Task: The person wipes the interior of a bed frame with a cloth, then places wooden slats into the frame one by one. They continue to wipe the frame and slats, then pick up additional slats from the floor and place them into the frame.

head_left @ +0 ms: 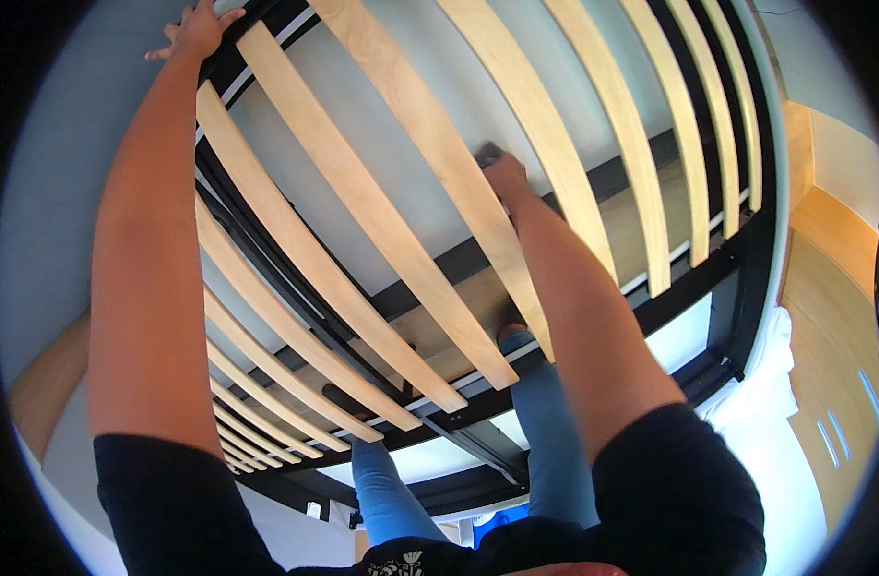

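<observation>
While the slatted bed frame [430, 163] stands tilted up in front of the person, both arms reach high along it. The left hand [198, 29] grips the black metal side rail [230, 60] near the upper corner, fingers curled over its edge. The right hand [506, 176] is closed around a dark fitting on the black centre bar [593, 187], between two pale wooden slats [363, 206]. Judging by its steel rails and many slats, the frame is likely heavy and awkward, stiff along the metal but springy where the curved slats bow. Holding the rigid rails rather than the thin slats looks the safer grasp. Below, the person's legs in blue trousers [545, 422] stand by the frame's lower edge.
</observation>
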{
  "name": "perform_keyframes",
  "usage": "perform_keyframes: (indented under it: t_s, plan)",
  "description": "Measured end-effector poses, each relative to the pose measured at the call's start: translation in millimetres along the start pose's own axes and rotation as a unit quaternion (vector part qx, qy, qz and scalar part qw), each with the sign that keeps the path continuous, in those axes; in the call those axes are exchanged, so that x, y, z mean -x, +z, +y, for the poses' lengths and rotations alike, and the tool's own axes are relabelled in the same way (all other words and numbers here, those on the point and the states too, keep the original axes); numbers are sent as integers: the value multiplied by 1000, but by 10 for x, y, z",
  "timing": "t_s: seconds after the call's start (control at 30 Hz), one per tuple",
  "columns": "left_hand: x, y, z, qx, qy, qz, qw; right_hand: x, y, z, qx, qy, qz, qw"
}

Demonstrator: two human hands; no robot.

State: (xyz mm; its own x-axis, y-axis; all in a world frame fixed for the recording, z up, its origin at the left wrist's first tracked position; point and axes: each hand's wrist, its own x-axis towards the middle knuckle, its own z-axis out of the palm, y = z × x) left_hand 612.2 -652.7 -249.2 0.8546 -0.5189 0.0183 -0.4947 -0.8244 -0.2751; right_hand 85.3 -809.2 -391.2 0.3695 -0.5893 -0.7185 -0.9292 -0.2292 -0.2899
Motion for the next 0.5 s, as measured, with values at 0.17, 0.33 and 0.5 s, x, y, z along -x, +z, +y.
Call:
perform_keyframes:
  t_s: [0.17,0.33,0.5]
  plan:
    - [281,-160,58,82,-82,-62,991,590,-341,-152,-138,-58,55,987]
    - [154,-689,-502,93,114,-128,981,2,-164,-404,-146,-113,261,948]
    - [488,-346,164,15,11,-112,994,-686,-258,-1058,-101,-247,334,904]
